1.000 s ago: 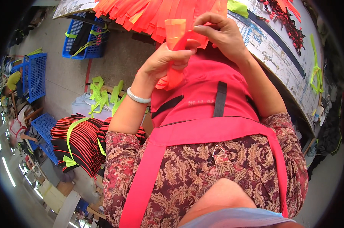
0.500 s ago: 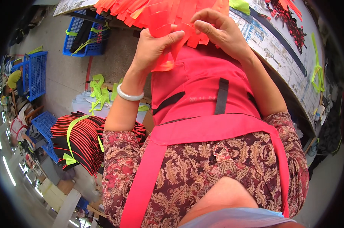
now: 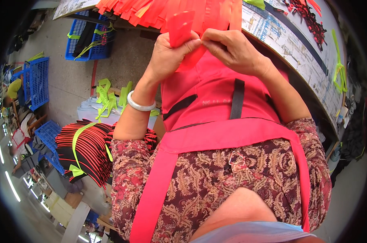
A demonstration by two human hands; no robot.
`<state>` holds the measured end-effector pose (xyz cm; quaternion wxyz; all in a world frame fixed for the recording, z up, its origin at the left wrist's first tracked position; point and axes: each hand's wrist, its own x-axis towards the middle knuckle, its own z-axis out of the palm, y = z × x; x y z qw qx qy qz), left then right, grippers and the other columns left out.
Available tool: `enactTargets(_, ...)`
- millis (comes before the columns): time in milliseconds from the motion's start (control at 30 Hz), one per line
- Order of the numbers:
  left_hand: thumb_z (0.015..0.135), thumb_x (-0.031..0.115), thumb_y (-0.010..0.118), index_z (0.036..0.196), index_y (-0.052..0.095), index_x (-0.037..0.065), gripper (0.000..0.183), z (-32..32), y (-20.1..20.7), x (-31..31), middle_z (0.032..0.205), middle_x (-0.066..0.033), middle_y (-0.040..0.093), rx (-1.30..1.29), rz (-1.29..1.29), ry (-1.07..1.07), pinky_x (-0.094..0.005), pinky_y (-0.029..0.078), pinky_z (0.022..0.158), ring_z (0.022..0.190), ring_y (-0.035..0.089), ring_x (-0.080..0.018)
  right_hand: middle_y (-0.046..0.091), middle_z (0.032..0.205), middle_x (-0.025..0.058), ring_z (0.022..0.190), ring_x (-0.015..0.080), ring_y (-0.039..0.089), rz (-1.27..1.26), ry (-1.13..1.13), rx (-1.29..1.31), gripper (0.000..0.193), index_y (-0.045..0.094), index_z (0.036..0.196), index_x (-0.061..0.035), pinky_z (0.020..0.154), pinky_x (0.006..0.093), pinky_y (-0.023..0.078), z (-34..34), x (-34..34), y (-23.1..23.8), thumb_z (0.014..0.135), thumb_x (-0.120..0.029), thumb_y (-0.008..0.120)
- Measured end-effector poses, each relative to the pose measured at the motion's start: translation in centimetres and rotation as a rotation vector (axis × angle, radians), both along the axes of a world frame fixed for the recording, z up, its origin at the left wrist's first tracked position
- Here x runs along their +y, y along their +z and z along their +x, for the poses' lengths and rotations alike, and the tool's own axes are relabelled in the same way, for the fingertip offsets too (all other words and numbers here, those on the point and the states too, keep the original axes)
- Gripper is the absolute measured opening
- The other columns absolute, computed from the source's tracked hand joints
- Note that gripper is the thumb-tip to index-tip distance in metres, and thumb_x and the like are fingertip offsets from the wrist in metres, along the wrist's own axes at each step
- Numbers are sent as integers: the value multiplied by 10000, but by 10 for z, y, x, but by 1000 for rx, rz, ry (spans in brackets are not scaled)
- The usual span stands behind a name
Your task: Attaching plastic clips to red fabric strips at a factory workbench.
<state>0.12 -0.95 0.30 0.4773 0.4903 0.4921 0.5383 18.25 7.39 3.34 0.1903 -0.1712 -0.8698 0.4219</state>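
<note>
Pinching a red-orange strip (image 3: 182, 34) between both hands, I hold it up just in front of the worktable (image 3: 297, 60), at the table's near edge. My left hand (image 3: 169, 54) is closed around the strip's lower part, thumb pressed against its face, while my right hand (image 3: 232, 50) grips it from the other side, fingertips (image 3: 207, 38) meeting my left thumb at the strip's edge. The strip stands roughly upright, its top end rising above my knuckles and overlapping the row of red-orange strips (image 3: 163, 10) that hangs over the table's near edge. A white bangle (image 3: 141, 104) sits on my left wrist. Below my hands, against my chest, hangs my pink apron (image 3: 216, 117) with its two dark straps, over a patterned maroon blouse (image 3: 216, 178).

On the table, far to the right of my hands, lie a pile of red and black pieces (image 3: 303, 12) and a neon yellow-green tie (image 3: 338, 67). On the floor side of the table, to my left, sits a bundle of black and red striped pieces (image 3: 84, 152) bound with a neon yellow-green band, with loose neon ties (image 3: 108, 97) on a pale stack beside it. Blue plastic crates (image 3: 88, 34) stand on the floor beyond that bundle, near the table's left end.
</note>
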Motion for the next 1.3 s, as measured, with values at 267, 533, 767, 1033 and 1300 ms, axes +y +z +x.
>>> enactTargets(267,807,-49,614,849,606,1,66,31,3,3,762,-44,607,237,342,144,-236,470,614,679,603,-117,462,635,-61,456,13,274,-1032,-259,64,176,588,852,-92,420,194,195,-1,-8,-38,931,-240,533)
enactTargets(533,866,85,646,912,655,1,96,31,-10,6,727,1,622,-132,-286,-130,-213,447,592,659,558,-65,418,609,-52,389,36,248,-1380,-299,486,234,529,867,-86,377,207,189,-6,20,-42,969,-287,464)
enactTargets(767,859,76,660,940,660,-17,123,32,-24,7,773,-20,629,-243,-149,-100,-225,465,622,691,579,-83,581,748,26,610,42,504,-898,-564,407,214,603,916,-42,554,197,412,-17,15,-30,950,-242,534)
enactTargets(1033,858,106,665,949,695,1,142,21,-18,5,777,-33,686,-81,-100,134,-192,443,550,644,573,-42,649,830,21,756,62,598,-706,-185,46,250,591,1075,-28,653,191,471,5,10,-20,907,-211,616)
enactTargets(1300,874,113,646,926,695,0,133,22,-28,5,737,-6,663,-247,-226,121,-163,372,488,547,494,-18,636,832,17,756,94,624,-872,-232,184,226,597,1026,-28,683,230,505,3,-7,-47,944,-235,556)
